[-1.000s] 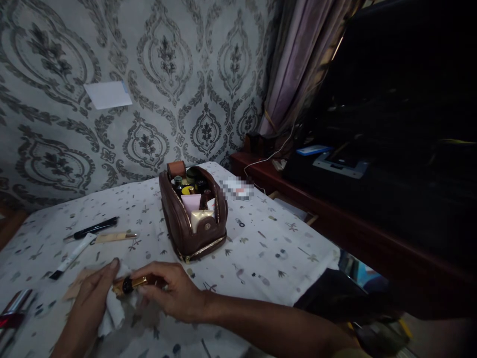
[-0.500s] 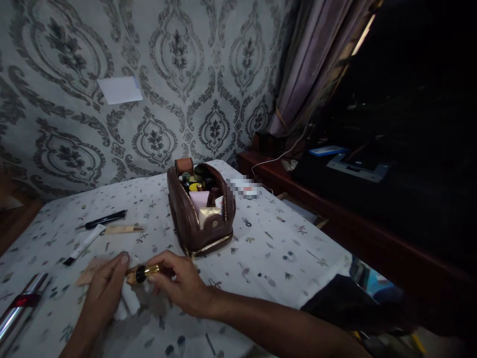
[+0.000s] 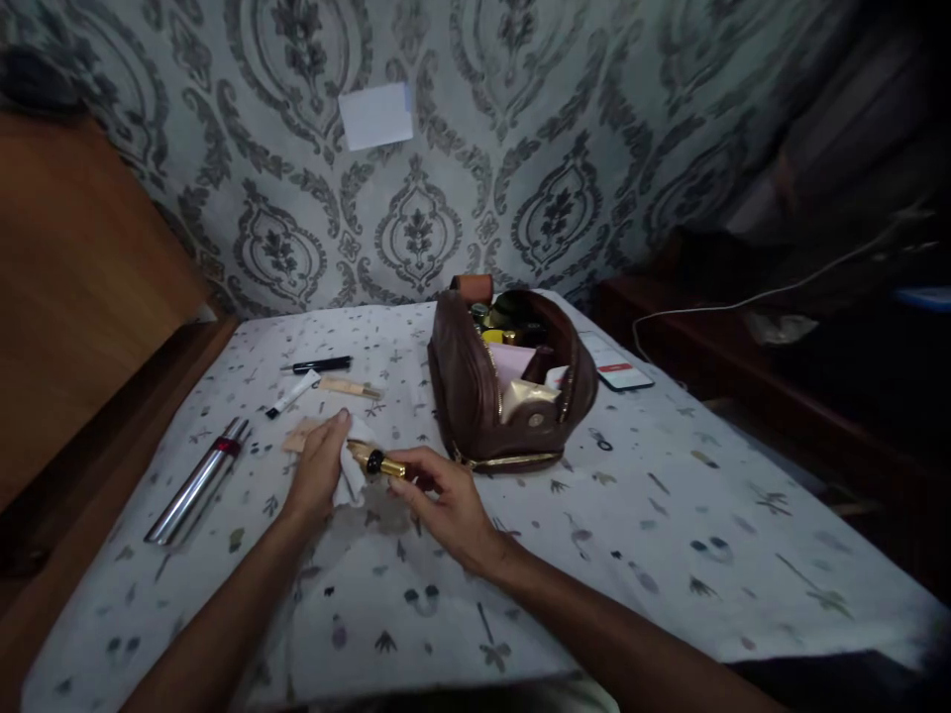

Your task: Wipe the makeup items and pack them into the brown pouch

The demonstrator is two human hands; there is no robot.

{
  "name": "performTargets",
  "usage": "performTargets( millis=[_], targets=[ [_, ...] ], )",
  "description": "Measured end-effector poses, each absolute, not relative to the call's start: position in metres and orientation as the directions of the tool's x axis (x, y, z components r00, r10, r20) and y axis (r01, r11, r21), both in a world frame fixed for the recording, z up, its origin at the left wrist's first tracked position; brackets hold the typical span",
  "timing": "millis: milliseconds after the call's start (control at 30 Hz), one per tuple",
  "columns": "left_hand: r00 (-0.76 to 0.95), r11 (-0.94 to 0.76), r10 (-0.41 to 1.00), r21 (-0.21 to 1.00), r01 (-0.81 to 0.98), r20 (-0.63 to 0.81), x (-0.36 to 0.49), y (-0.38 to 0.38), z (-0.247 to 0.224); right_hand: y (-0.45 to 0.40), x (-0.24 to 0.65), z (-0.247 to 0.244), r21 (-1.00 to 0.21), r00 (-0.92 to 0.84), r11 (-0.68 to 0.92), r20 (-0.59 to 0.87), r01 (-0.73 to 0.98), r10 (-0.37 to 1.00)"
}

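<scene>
My right hand (image 3: 450, 500) pinches a small gold and black cosmetic bottle (image 3: 390, 466) by its gold end. The bottle's other end meets a white tissue (image 3: 354, 477) that my left hand (image 3: 325, 460) grips; whether the left fingers also touch the bottle is hidden. Just past the hands stands a brown cosmetic bag (image 3: 468, 396), unzipped, with several bottles and a gold packet (image 3: 529, 398) inside. A flat peach-coloured item (image 3: 299, 436) lies partly under my left hand. Beyond it are a beige tube (image 3: 349, 387), a white tube with a black cap (image 3: 295, 392) and a slim black pen-like item (image 3: 321, 364).
A shiny silver and red cylinder (image 3: 197, 485) lies on the patterned tablecloth (image 3: 416, 654) to the left. Behind the bag rests a phone (image 3: 625, 376). A wooden panel (image 3: 81, 228) borders the left, and a white cable (image 3: 743, 305) runs at the right.
My view has swung left and pulled back, so the bag and hands appear further right and the wooden panel shows. Both hands keep their holds on the tissue and bottle.
</scene>
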State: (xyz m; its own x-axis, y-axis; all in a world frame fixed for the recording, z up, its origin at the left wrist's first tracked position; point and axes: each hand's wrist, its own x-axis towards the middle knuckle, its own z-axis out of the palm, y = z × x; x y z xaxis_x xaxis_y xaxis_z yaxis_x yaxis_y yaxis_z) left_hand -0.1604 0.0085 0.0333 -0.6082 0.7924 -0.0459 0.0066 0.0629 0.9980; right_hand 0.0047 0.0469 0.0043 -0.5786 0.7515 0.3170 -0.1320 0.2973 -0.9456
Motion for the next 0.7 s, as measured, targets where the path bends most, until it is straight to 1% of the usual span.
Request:
performTargets(
  millis=[67, 167, 233, 333, 467, 533, 600, 633, 667, 700],
  targets=[
    [-0.64, 0.047, 0.768, 0.999, 0.004, -0.034, -0.16, 0.008, 0.032, 0.046, 0.003, 0.001, -0.961, -0.577, 0.243, 0.275, -0.133, 0.769],
    [-0.691, 0.029, 0.723, 0.999, 0.014, -0.011, -0.159, 0.008, 0.026, 0.044, 0.0, 0.0, -0.976, -0.605, 0.119, 0.207, -0.182, 0.769],
    [-0.693, 0.018, 0.721, 1.0, -0.025, -0.03, -0.158, 0.007, 0.023, 0.044, 0.0, 0.002, -0.976, -0.63, 0.044, 0.172, -0.213, 0.757],
    [-0.657, -0.007, 0.751, 0.994, -0.113, -0.069, -0.158, 0.005, 0.02, 0.044, 0.0, 0.005, -0.977, -0.653, -0.008, 0.137, -0.215, 0.745],
    [-0.526, -0.034, 0.85, 0.991, -0.129, -0.039, -0.152, 0.0, 0.027, 0.043, 0.0, 0.005, -0.974, -0.713, -0.103, 0.072, -0.2, 0.698],
    [-0.497, 0.002, 0.864, 0.99, -0.143, -0.074, -0.149, -0.001, 0.032, 0.042, 0.0, 0.003, -0.965, -0.743, -0.172, 0.033, -0.198, 0.668],
    [-0.494, 0.067, 0.857, 0.983, -0.171, -0.144, -0.147, -0.002, 0.034, 0.041, -0.001, 0.001, -0.958, -0.757, -0.21, 0.012, -0.196, 0.654],
    [-0.493, 0.093, 0.855, 0.982, -0.162, -0.162, -0.147, -0.001, 0.034, 0.041, -0.001, -0.001, -0.956, -0.759, -0.218, 0.008, -0.197, 0.651],
    [-0.501, 0.107, 0.852, 0.988, -0.115, -0.15, -0.146, -0.001, 0.033, 0.041, -0.002, -0.002, -0.955, -0.759, -0.22, 0.01, -0.201, 0.651],
    [-0.52, 0.101, 0.848, 0.994, -0.03, -0.102, -0.146, -0.001, 0.032, 0.041, -0.002, -0.004, -0.954, -0.756, -0.218, 0.014, -0.206, 0.654]
  ],
)
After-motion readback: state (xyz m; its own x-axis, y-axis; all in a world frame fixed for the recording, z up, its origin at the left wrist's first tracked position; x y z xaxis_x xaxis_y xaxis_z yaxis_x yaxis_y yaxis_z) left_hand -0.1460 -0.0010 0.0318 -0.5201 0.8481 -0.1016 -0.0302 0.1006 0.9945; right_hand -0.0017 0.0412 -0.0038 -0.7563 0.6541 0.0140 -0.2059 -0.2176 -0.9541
